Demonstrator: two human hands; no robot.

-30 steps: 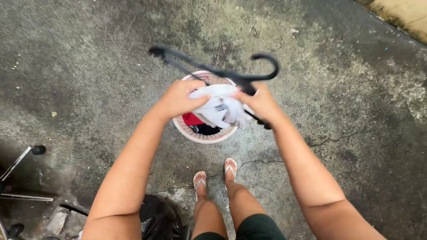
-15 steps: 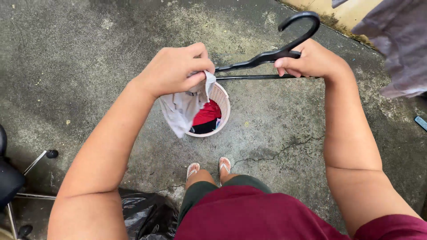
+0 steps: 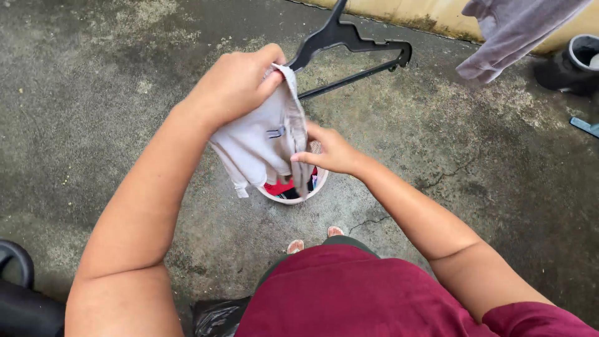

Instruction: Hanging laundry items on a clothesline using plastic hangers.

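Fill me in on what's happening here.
A person stands on wet concrete over a small basket of clothes. The left hand grips the top of a pale garment together with a black hanger. The right hand pinches the garment's lower edge. Another grey garment hangs at upper right.

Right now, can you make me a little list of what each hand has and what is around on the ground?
left hand: grips the top of a pale grey garment together with a black hanger
right hand: pinches the garment's lower edge
basket: pink, round, on the ground under the garment, with red and dark clothes inside
ground: rough, stained concrete with cracks
hanging cloth: grey, top right
feet: only the toes show
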